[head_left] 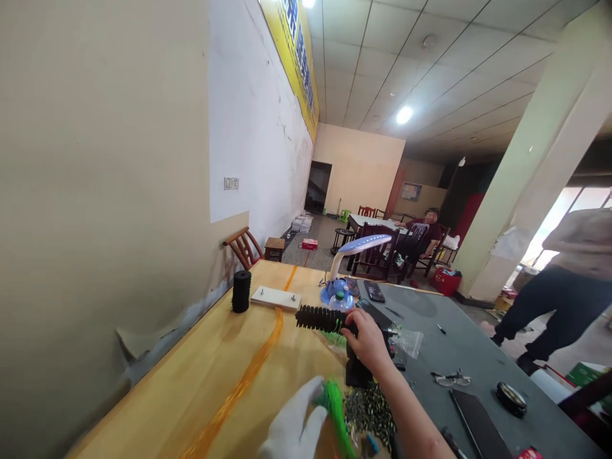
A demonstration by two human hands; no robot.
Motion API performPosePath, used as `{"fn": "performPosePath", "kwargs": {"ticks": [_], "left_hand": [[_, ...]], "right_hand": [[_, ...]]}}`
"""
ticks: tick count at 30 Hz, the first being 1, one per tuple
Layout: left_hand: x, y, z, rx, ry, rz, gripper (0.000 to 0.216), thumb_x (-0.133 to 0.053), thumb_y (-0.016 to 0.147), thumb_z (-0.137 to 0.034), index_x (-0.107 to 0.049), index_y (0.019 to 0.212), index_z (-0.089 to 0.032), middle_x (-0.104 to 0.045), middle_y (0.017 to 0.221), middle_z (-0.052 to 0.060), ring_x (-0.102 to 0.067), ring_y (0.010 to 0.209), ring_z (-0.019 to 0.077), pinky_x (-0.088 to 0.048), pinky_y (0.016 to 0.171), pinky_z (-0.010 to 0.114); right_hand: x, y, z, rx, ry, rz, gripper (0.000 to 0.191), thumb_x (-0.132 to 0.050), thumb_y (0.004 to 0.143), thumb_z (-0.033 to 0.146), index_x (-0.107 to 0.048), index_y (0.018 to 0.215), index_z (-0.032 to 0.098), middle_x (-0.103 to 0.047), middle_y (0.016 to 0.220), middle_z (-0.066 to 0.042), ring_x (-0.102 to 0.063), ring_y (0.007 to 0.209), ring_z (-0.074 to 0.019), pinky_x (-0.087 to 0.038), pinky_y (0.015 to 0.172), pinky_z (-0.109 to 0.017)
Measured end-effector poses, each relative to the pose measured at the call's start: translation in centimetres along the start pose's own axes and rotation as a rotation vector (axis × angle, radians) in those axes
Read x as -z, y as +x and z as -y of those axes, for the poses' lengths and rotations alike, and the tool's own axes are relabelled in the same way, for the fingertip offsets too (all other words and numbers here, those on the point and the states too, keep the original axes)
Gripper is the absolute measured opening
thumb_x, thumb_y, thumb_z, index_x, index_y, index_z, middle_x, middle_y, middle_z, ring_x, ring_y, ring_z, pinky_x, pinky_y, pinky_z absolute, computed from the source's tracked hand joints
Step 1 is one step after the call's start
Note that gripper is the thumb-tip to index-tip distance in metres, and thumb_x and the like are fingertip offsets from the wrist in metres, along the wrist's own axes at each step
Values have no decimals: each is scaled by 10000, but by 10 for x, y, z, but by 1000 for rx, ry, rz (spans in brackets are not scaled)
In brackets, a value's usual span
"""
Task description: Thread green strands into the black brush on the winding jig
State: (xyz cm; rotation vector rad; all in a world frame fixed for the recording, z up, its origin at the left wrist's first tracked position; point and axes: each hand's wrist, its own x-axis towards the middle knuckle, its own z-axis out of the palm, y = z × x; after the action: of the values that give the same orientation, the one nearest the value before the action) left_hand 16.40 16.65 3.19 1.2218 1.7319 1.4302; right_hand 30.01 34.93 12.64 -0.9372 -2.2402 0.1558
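My left hand (294, 421), in a white glove, is closed around a bundle of bright green bristle strands (338, 414) low in the view. My bare right hand (367, 339) has its fingers curled over the right end of a black ribbed roller brush (319, 318). Bits of green show by those fingertips. Beneath the right hand is a black stand (357, 373), partly hidden by the hand. A heap of small dark metal pieces (368, 411) lies between the green bundle and my right forearm.
Orange strands (258, 360) run along the wooden tabletop past a white board with two pegs (276, 298) and a black cylinder (241, 292). Behind the roller stands a blue lamp (335, 290). Glasses (452, 378) and a round black case (510, 398) lie right. Two people are beyond.
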Motion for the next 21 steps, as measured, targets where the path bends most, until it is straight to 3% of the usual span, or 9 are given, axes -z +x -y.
{"fn": "performPosePath", "kwargs": {"ticks": [4,8,12,16,19,21], "left_hand": [[28,-8,-5,-52,64,-4,494,-500,882,-405,-587,1336,-232,-599,1395,64,-534,1305,270,-376,1155,473],[37,-12,-3,-106,136,-35,510,-477,889,-415,-577,1342,-202,-575,1417,94,-505,1332,286,-351,1163,519],[45,-29,4,-69,50,-14,518,-437,931,-481,-534,1377,-237,-528,1465,66,-454,1375,271,-313,1186,517],[61,-53,10,-11,-133,-43,526,-435,943,-535,-529,1378,-256,-528,1468,45,-432,1390,248,-303,1201,466],[76,-67,12,96,-251,-82,525,-486,913,-575,-581,1317,-252,-583,1416,47,-486,1349,251,-339,1188,441],[87,-73,13,137,-321,-145,537,-539,879,-593,-613,1265,-226,-627,1361,70,-536,1301,264,-378,1168,437]], "right_hand": [[-1,-9,-3,-23,31,1,117,-608,798,212,-611,913,193,-627,1259,-110,-566,1146,-263,-437,976,-420],[0,-26,-1,-34,47,-32,194,-573,824,248,-632,1001,193,-612,1304,-116,-555,1188,-269,-446,991,-429],[3,-52,9,-55,49,-147,223,-503,889,271,-627,1050,179,-649,1204,-128,-579,1122,-259,-474,944,-409],[-1,-93,24,-55,79,-258,224,-503,919,285,-635,1065,178,-686,998,-97,-632,918,-217,-507,808,-322],[-17,-139,42,-68,175,-182,194,-516,931,297,-651,1007,181,-686,885,-67,-632,768,-171,-490,691,-250],[-34,-177,56,-92,268,33,201,-506,943,302,-669,979,190,-685,814,-45,-621,687,-146,-464,626,-219]]}}
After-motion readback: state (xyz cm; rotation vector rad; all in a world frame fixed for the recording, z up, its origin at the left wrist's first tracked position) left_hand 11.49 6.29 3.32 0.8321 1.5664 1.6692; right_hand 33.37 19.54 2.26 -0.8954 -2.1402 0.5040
